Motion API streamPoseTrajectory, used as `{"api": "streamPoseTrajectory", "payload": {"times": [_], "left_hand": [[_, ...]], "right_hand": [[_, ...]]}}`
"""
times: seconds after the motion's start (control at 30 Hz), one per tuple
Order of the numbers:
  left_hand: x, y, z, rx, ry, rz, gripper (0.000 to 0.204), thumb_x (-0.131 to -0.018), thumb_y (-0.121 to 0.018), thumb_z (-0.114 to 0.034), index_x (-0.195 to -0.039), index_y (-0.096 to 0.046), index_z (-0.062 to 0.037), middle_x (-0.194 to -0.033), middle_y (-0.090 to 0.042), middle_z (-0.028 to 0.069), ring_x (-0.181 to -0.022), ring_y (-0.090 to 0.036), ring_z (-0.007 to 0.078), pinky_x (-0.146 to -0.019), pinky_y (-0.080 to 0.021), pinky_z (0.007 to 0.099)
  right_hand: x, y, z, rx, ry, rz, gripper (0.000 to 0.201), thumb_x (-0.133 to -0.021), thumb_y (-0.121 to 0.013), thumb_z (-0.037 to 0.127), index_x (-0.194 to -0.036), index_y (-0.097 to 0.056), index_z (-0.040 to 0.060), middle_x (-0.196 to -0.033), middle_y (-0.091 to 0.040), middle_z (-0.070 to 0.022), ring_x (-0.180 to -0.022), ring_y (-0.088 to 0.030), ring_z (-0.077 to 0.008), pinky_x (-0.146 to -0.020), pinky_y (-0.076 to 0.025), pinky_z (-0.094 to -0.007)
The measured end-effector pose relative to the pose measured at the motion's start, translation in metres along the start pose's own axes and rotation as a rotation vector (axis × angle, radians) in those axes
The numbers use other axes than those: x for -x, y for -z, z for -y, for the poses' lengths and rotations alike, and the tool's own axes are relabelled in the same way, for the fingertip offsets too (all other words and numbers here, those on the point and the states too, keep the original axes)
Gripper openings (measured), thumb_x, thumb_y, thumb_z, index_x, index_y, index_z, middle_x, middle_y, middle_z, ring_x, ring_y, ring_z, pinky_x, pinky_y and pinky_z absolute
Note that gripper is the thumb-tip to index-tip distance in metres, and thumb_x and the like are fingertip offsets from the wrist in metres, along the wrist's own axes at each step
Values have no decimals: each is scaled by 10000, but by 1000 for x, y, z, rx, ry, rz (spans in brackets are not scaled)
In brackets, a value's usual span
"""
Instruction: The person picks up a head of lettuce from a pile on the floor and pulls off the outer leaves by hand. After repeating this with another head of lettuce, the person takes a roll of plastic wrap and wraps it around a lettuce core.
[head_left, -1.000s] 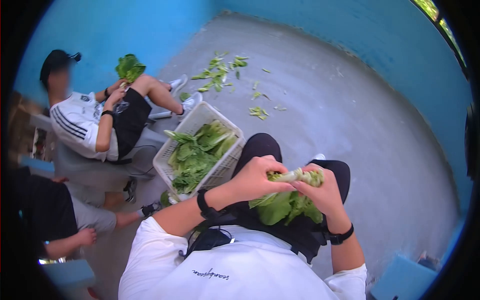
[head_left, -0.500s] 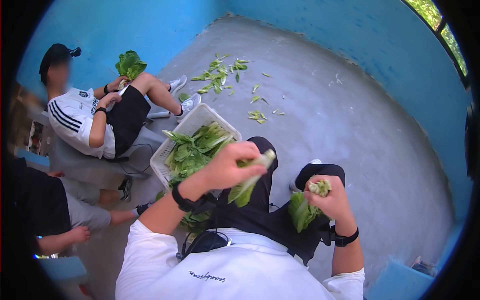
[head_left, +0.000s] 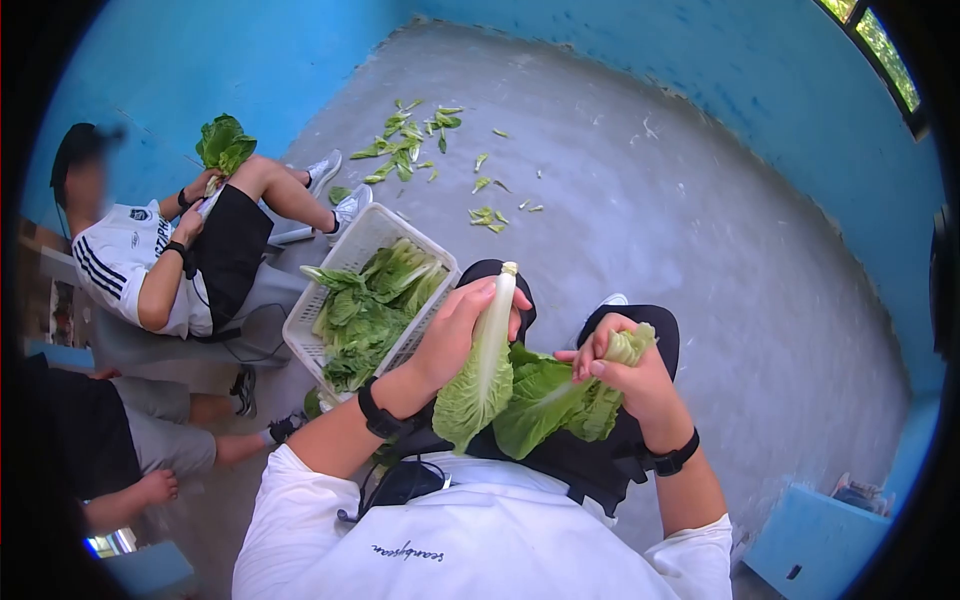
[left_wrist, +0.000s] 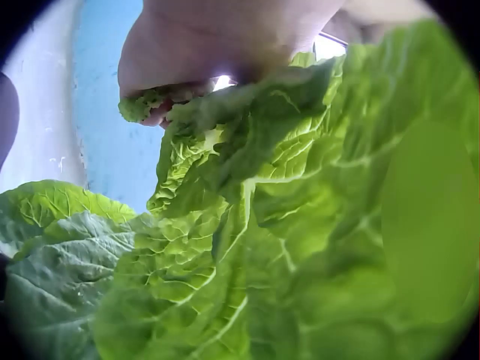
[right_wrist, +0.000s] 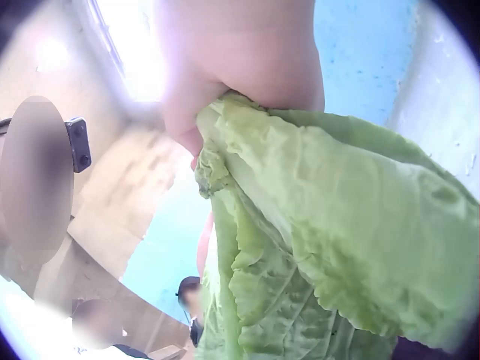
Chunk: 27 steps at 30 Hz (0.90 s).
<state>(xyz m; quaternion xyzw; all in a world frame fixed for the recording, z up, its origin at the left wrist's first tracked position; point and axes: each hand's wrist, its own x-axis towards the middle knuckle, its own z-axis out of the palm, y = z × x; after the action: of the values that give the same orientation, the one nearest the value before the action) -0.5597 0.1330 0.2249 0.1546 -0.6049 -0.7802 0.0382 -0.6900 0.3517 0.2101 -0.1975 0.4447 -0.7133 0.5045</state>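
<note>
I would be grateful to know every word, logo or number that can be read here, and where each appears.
"seanbysean", apparently, in script on the wearer's white shirt.
"TIPH", uncertain and partly hidden, on the seated person's striped shirt.
The crest on that shirt is too small to read.
I can read no numbers.

Plain indoor room of unclear kind, blue-painted walls (head_left: 700, 65), scuffed grey floor (head_left: 760, 300), 1 window (head_left: 889, 57) onto greenery
</note>
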Motion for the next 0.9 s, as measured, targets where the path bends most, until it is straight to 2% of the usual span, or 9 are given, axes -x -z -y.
{"api": "streamPoseTrajectory", "payload": {"times": [0.13, 0.27, 0.3, 0.4, 0.47, 0.57, 0.67, 0.7, 0.9], "left_hand": [[4, -6, 21, 22, 85, -64, 446, -1068, -311, -356, -1069, -618, -32, -779, -589, 40, -701, -527, 97, -655, -428, 251], [6, -15, 24, 18, 117, -36, 378, -1075, -422, -371, -1079, -604, -40, -832, -596, 39, -745, -543, 93, -687, -438, 237], [7, -13, 27, 117, 123, -11, 309, -1064, -505, -337, -1090, -596, -43, -883, -622, 48, -813, -586, 99, -742, -461, 235], [6, -22, 28, 125, 90, -39, 255, -1054, -544, -289, -1105, -590, -44, -931, -657, 66, -886, -628, 116, -799, -482, 249], [6, -18, 26, 105, 80, 20, 221, -1021, -621, -239, -1119, -587, -44, -986, -682, 77, -931, -643, 120, -843, -495, 271], [7, -25, 33, 48, 53, -11, 237, -961, -711, -173, -1133, -615, -41, -1000, -688, 53, -925, -631, 86, -847, -493, 264], [9, -32, 36, 9, 29, -26, 235, -940, -729, -134, -1138, -655, -32, -1009, -695, 32, -921, -627, 70, -844, -487, 249], [9, -35, 37, 12, -21, -28, 234, -932, -749, -133, -1124, -685, -17, -1009, -677, -2, -902, -592, 28, -791, -488, 214], [6, -35, 37, -58, 44, -73, 188, -919, -762, -147, -1044, -726, -11, -963, -685, -2, -862, -580, 24, -724, -465, 211]], "right_hand": [[0, 1, -9, -163, -62, -19, 170, -881, -679, -11, -967, -556, 71, -829, -617, -14, -797, -664, -132, -1060, -508, -461], [4, 10, -16, 8, -77, -86, 144, -894, -712, 18, -929, -579, 60, -831, -631, -22, -761, -666, -126, -877, -582, -346], [5, 10, -16, 26, -76, -100, 141, -895, -713, 20, -922, -579, 57, -836, -639, -27, -761, -669, -126, -841, -580, -332], [5, 7, -17, 43, -59, -142, 138, -899, -717, 25, -903, -581, 49, -851, -661, -44, -760, -675, -127, -752, -570, -299], [3, -3, -11, 12, -39, -193, 139, -902, -721, 30, -892, -583, 45, -863, -673, -53, -760, -678, -128, -719, -560, -293], [4, -4, -15, 41, -22, -244, 170, -881, -765, 58, -878, -596, 40, -874, -681, -44, -763, -664, -103, -706, -544, -270], [4, -13, -14, 302, 4, -304, 218, -844, -818, 93, -895, -614, 34, -878, -690, -27, -758, -640, -81, -699, -521, -250], [3, -16, -15, 378, 36, -316, 234, -831, -828, 99, -906, -618, 30, -870, -694, -26, -756, -635, -77, -694, -519, -250], [3, -20, -18, 615, 130, -372, 301, -790, -853, 111, -955, -622, 11, -817, -708, -48, -738, -633, -68, -672, -523, -269]]}}
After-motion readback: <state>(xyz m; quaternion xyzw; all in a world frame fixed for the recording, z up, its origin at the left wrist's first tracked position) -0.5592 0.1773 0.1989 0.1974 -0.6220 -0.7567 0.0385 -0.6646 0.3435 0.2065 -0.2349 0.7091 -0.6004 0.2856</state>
